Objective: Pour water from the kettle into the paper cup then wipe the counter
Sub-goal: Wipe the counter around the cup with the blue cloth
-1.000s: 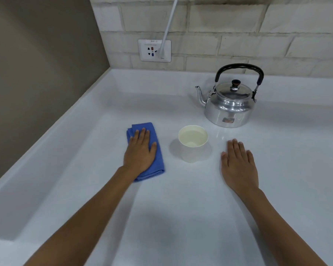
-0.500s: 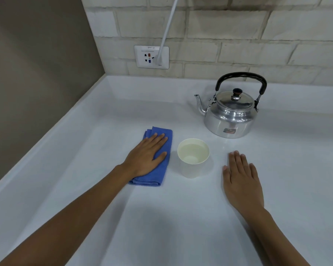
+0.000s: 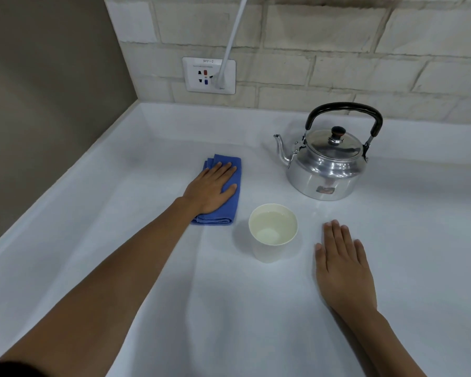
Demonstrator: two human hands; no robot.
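Left hand (image 3: 211,187) flat on blue cloth (image 3: 230,191), upper-left of paper cup (image 3: 273,232); right hand (image 3: 343,265) open, empty, lower right.

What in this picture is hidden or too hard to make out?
- Kettle, head view: its closed lid hides whether any water is left inside.
- Blue cloth: the left hand lies flat on it and covers its middle.
- White cable: the top edge cuts it off, so where it leads is unknown.
- Wall socket: the label print is too small to read reliably.
- Counter: any thin wet film is not discernible on the white surface.
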